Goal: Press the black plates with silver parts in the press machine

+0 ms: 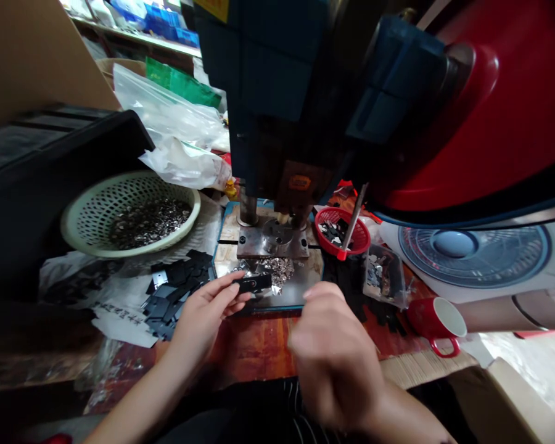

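Observation:
My left hand [215,300] pinches one end of a flat black rectangular piece [254,283] with a small round mark or hole near its middle. The piece is over the steel plate at the base of a press. Just behind it lies a heap of small shiny metal parts [280,270]. A steel die block [272,239] sits farther back, under the press head [287,179]. My right hand [335,357] is blurred, its fingers curled in, above the front of the bench. Whatever it may hold is hidden.
At left stand a pale green basket [81,237] of small metal pieces and a pile of black flat pieces [171,296]. On the right are a red basket [365,237], a clear plastic box [400,296], a red mug [423,317] and a fan [481,253].

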A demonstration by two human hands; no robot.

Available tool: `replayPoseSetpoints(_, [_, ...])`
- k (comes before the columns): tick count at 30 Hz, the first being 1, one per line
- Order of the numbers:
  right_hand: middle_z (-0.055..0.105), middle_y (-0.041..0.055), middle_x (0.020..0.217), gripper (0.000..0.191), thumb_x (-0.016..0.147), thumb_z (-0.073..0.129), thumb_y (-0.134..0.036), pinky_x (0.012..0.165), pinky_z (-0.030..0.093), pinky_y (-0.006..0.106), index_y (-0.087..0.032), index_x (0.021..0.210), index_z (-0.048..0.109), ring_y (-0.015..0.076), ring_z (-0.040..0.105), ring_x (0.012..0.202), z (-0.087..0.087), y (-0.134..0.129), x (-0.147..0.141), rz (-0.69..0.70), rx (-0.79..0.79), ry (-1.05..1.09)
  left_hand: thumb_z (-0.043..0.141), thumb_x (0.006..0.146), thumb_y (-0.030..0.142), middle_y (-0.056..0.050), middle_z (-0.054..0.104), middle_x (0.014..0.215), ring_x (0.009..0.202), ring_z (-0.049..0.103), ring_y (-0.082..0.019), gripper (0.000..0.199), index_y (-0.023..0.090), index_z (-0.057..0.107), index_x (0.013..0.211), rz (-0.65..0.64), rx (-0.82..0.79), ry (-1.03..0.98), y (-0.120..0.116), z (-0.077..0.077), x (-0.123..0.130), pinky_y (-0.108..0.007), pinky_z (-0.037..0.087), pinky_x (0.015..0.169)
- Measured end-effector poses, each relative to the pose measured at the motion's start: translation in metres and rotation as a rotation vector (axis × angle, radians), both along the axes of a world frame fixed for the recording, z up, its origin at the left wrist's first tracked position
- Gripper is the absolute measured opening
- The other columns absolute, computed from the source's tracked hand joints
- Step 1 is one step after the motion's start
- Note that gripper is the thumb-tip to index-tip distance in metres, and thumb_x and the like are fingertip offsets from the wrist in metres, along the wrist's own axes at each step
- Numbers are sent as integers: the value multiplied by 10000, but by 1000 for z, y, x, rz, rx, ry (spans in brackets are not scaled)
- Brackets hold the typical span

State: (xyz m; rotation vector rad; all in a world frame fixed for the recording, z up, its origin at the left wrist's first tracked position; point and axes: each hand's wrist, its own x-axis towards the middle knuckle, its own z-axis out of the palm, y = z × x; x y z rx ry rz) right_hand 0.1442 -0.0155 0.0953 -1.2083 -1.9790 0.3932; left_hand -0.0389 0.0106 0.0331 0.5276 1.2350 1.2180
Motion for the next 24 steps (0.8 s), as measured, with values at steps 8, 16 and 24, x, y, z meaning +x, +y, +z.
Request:
replayPoseSetpoints(8, [651, 25, 790, 212, 854, 544, -348, 668, 493, 254, -190, 946, 651, 156, 593, 708, -59, 34, -2, -27, -416, 366, 685, 725, 350, -72, 734, 888, 747, 685, -199, 349, 170, 700, 1024, -162, 81, 165, -9, 4, 7, -294, 528, 708])
replayPoseSetpoints(16, [646, 36, 742, 336, 810, 565, -521, 652, 492, 245, -197, 790, 654, 184, 598, 713, -79, 33, 22, -166, -497, 492, 558, 821, 359, -71, 678, 1087, 1016, 598, -248, 302, 220, 686, 1056, 56, 535, 1148, 84, 40, -90, -301, 409, 930])
replayPoseSetpoints(24, [677, 62, 798, 411, 760, 565, -588, 721, 503, 241, -193, 796, 672, 213, 626, 787, -104, 20, 43, -264, -566, 435, 486, 818, 332, -158, 556, 1222, 1117, 493, -324, 412, 127, 658, 1131, 180, 473, 1726, 190, 59, -155, -420, 350, 999])
